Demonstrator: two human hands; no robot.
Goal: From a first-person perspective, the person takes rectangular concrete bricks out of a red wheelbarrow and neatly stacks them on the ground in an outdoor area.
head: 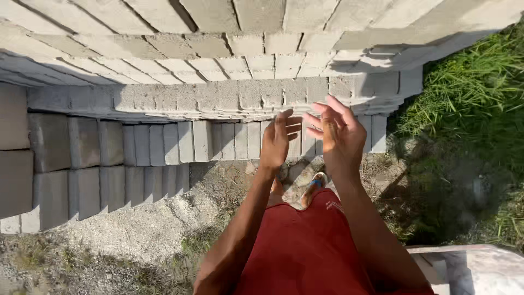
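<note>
Grey concrete blocks (240,98) stacked in rows lie just beyond your hands; your left hand (278,139) and right hand (341,134) hover open, fingers spread, holding nothing, palms facing.

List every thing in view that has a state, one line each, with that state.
Left hand: empty, fingers straight, raised in front of the blocks.
Right hand: empty, fingers spread, close to the left hand, no grip on anything.
Concrete blocks: stacked in rows, upright.
Sandal: worn on a foot, on the gravel.
Grass: green, partly in shadow.
</note>
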